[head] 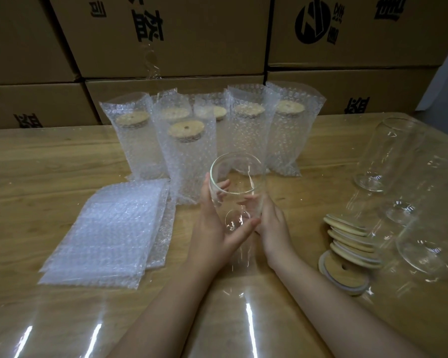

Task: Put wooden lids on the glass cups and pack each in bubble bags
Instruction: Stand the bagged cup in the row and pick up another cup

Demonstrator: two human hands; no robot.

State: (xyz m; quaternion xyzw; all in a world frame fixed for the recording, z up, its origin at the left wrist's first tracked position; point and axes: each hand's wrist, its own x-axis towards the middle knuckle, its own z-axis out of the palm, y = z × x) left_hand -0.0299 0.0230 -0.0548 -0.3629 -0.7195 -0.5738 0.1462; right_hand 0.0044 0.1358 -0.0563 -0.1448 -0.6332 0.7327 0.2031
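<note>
A clear glass cup [237,177] without a lid stands upright at the table's middle, held between both hands. My left hand [212,226] wraps its left side, thumb across the lower front. My right hand [270,223] holds its right side, fingers curled round the glass. A row of wooden lids [352,241] with white seals leans in a stack at the right, one lid [343,271] with a hole lying flat in front. Flat empty bubble bags [109,233] lie piled at the left. Several bagged, lidded cups [189,156] stand behind.
Several bare glass cups [388,156] stand at the right, some close to the lids. The wooden table [36,164] is covered near the front by shiny clear film. Stacked cardboard boxes [166,37] form a wall behind the table.
</note>
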